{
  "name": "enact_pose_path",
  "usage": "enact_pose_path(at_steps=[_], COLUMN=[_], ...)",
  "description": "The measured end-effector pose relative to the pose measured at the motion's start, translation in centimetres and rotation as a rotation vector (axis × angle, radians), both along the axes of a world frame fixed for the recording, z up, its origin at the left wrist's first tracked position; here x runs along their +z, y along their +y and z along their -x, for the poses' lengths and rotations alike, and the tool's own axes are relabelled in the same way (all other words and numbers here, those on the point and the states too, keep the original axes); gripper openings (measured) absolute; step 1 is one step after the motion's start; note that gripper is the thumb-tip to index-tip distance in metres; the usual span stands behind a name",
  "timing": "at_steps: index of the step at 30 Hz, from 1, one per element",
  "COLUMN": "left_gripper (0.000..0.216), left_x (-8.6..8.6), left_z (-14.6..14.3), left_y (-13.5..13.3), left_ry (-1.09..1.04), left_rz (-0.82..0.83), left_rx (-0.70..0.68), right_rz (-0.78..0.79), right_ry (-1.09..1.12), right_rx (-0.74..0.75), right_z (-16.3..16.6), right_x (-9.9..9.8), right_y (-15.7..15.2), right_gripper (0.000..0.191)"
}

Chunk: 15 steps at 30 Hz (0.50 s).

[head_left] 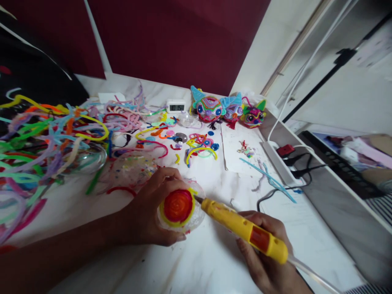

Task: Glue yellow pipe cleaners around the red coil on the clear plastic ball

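Note:
My left hand (159, 204) is closed round a clear plastic ball (198, 216), thumb below and fingers over the top. On the ball's near face is a red and orange coiled pipe-cleaner disc (178, 206), ringed by a yellow pipe cleaner (174, 223). In my right hand (266, 245) lies a yellow hot-glue pen (235, 218) with an orange window on its side. Its dark metal tip meets or nearly meets the yellow ring's upper right edge. From its back end a pale stick or cord runs off to the lower right.
A tangle of colourful pipe cleaners (61, 130) covers the left side. Finished animal-head ornaments (210, 108) stand at the back beside a small digital display (176, 106). Pipe-cleaner pieces (202, 149) lie mid-table. A power strip (283, 163) with cables lines the right wall.

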State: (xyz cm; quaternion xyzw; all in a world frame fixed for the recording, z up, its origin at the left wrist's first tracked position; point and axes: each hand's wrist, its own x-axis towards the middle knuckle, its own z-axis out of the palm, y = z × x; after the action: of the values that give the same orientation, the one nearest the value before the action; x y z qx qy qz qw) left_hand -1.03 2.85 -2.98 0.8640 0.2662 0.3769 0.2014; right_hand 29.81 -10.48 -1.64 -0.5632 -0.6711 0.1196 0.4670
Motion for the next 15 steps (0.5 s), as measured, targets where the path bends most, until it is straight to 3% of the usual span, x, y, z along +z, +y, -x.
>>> enact_pose_path(at_steps=[6, 10, 15], left_gripper=[0.106, 0.099, 0.104], left_x=[-0.4, -0.6, -0.7], left_z=[0.1, -0.1, -0.3], left_y=[0.4, 0.2, 0.0], left_ry=[0.027, 0.026, 0.019], left_rz=[0.009, 0.017, 0.002], left_rx=[-0.014, -0.004, 0.023], right_rz=[0.108, 0.256, 0.441], right_ry=[0.141, 0.430, 0.499], right_rx=[-0.044, -0.086, 0.005], right_z=[0.4, 0.3, -1.5], right_x=[0.4, 1.1, 2.1], right_y=[0.2, 0.9, 3.8], right_gripper=[0.023, 0.041, 0.046])
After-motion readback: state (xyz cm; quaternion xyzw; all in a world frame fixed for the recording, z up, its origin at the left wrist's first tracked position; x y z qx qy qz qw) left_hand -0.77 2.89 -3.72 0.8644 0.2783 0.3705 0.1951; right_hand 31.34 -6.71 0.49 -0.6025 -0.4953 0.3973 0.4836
